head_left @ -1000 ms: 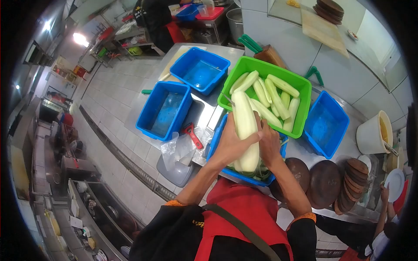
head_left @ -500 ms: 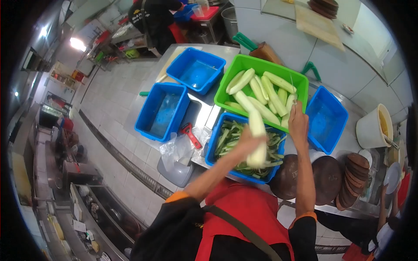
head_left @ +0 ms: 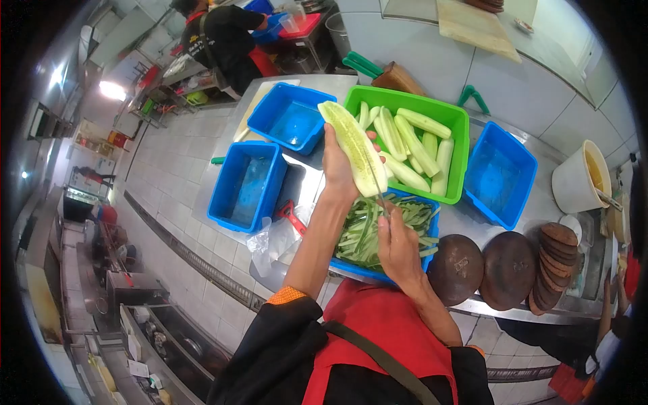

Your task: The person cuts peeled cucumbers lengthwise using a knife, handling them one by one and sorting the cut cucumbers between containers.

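Note:
My left hand point(head_left: 337, 165) holds a peeled cucumber point(head_left: 354, 147), its pale seeded cut face turned up towards me. In my right hand point(head_left: 399, 246) is a knife point(head_left: 383, 198), held by the handle, with its blade at the near end of the cucumber. Both hands are above a blue tub point(head_left: 364, 272) of green peelings point(head_left: 368, 233). Just beyond stands a green tub point(head_left: 461, 152) with several peeled cucumbers point(head_left: 415, 138) in it. My left fingers are partly hidden behind the cucumber.
Two blue tubs point(head_left: 214, 199) stand left, another blue tub point(head_left: 525, 177) right. A red peeler point(head_left: 291, 217) lies near a plastic bag point(head_left: 262, 246). Dark round boards point(head_left: 455, 270), a white bucket point(head_left: 565, 182) and a green-handled tool point(head_left: 476, 100) are to the right. Another person point(head_left: 219, 44) works behind.
My left hand has turned the cucumber and raised it away to the left, showing its cut face. My right hand has brought the knife from the green tub's right side down to the cucumber.

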### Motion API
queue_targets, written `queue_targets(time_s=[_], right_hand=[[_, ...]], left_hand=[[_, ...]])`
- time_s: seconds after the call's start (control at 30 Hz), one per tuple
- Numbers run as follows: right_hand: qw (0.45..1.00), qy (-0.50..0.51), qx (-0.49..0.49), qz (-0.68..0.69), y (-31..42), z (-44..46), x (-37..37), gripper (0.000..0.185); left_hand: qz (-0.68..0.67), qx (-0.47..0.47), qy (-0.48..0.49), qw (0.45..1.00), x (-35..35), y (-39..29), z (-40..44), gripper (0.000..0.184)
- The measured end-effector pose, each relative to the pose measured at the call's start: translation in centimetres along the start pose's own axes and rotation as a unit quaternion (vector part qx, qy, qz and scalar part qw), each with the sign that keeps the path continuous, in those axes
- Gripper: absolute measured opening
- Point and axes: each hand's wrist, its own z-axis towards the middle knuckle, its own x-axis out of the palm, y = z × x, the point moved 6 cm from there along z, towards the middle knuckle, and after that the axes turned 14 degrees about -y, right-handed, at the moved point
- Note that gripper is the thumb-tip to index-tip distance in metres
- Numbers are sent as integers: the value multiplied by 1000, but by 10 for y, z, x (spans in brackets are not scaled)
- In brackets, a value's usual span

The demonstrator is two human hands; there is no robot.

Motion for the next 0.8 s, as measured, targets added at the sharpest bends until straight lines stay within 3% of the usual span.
queue_targets(time_s=[0.2, 0.27, 0.43, 0.5, 0.57, 0.67, 0.73, 0.77, 0.8], right_hand=[[999, 11, -37, -27, 8, 2, 8, 27], [998, 0, -57, -33, 7, 2, 9, 28], [995, -4, -77, -59, 8, 3, 9, 32], [993, -6, -119, -27, 0, 6, 13, 35], [986, -8, -166, 7, 1, 5, 14, 38], [992, -28, -122, 14, 10, 9, 9, 42], [973, -44, -223, -28, 21, 5, 5, 47], [973, -43, -226, -24, 23, 4, 6, 47], [982, -33, -185, 3, 20, 6, 8, 47]], left_hand=[[-76, 25, 25, 996, 9, -22, -37, 72], [-76, 32, 84, 993, 15, -25, -52, 57], [-64, 54, 116, 990, 19, -26, -72, 58], [-72, -31, 123, 989, 22, -6, -87, 60], [-75, -8, 103, 992, 25, -8, -94, 61], [-40, 61, 128, 989, 35, -28, -90, 60], [-102, 123, 8, 987, 36, -57, -72, 54], [-102, 128, 8, 987, 30, -58, -64, 54], [-120, 103, 88, 983, 35, -56, -58, 50]])
